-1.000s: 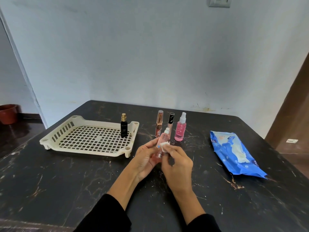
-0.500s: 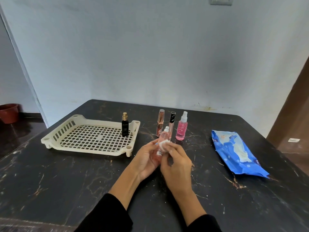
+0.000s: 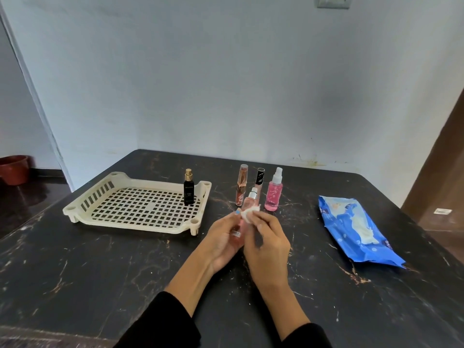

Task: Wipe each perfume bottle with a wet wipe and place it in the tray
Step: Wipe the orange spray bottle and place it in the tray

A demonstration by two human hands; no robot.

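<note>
A cream slotted tray sits at the left of the dark table with a black perfume bottle upright in its far right corner. The left hand grips a pale pink bottle above the table; the right hand pinches a white wipe against it. Behind stand three more bottles, and a blue wipes pack lies at right.

- A black marble-patterned table with pale veins fills the lower frame.
- A pale blue-white wall rises behind it at 12 o'clock.
- A switch plate sits on the wall at 1 o'clock, cut by the frame's top.
- A reddish-brown pot stands on the floor at 9 o'clock.
- A brown wooden door stands at 3 o'clock.
</note>
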